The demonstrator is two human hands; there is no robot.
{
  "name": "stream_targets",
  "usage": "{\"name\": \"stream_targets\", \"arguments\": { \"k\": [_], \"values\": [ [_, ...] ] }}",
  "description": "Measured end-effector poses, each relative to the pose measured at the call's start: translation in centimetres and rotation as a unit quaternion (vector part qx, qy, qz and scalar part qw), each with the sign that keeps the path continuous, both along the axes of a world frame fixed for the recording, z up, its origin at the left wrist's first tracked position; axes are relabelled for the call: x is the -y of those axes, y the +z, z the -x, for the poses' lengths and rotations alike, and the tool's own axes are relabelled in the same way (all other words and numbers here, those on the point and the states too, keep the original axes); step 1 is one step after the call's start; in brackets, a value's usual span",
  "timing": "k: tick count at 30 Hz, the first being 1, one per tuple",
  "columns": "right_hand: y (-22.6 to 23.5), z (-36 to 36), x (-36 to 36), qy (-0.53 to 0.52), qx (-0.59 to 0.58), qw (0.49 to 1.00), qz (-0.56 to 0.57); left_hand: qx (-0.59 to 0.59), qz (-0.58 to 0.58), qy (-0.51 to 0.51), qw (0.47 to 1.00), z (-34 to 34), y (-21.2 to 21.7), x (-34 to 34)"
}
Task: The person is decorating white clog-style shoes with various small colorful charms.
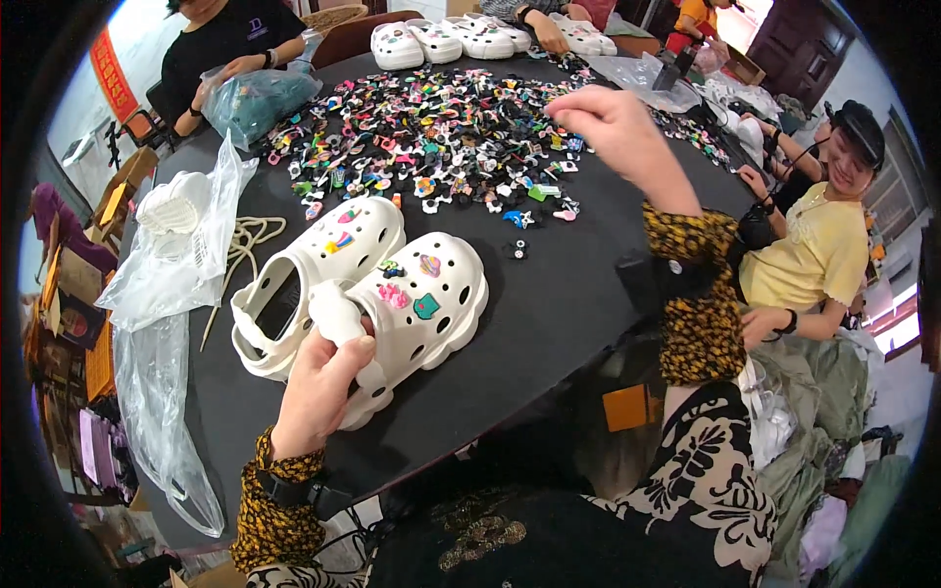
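My left hand (319,387) grips a white clog (392,338) by its heel strap, near the table's front edge. Charms in pink, teal and purple sit in the holes on its upper. Touching its left side is a second white clog (312,238), with a few colourful charms on its toe. Above the right part of a wide pile of small charms (431,137), my right hand (618,132) is raised with thumb and fingers pinched together. Whatever the pinch may hold is too small to make out. A few loose charms (517,220) lie between the pile and the clogs.
A clear plastic bag (167,265) with a white clog in it lies at left, beside a beige cord (245,240). Several white clogs (441,41) line the far edge. Co-workers sit around the dark table (549,314), one handling a plastic bag (255,98).
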State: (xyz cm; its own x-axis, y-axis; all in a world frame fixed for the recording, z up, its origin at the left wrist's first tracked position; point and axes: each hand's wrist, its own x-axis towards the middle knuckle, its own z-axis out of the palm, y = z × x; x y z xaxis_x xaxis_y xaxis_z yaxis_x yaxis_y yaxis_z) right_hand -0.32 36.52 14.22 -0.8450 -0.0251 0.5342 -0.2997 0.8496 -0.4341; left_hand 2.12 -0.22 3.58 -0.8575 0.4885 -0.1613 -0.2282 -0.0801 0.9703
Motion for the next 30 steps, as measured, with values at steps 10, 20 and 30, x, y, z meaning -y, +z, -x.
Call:
{"name": "stream_targets", "arguments": {
  "k": [10, 20, 30],
  "values": [
    [-9.1, 8.3, 1.2, -0.003, 0.118, 0.991, 0.061, -0.013, 0.012, -0.02, 1.0, -0.2, 0.2, 0.3],
    [-12.9, 7.8, 2.0, -0.091, 0.248, 0.956, -0.13, -0.026, 0.071, -0.024, 0.997, -0.2, 0.8, 0.4],
    [-15.1, 8.2, 1.8, -0.044, 0.17, 0.982, 0.066, -0.041, 0.046, -0.027, 0.998, -0.1, 0.6, 0.2]
  ]
}}
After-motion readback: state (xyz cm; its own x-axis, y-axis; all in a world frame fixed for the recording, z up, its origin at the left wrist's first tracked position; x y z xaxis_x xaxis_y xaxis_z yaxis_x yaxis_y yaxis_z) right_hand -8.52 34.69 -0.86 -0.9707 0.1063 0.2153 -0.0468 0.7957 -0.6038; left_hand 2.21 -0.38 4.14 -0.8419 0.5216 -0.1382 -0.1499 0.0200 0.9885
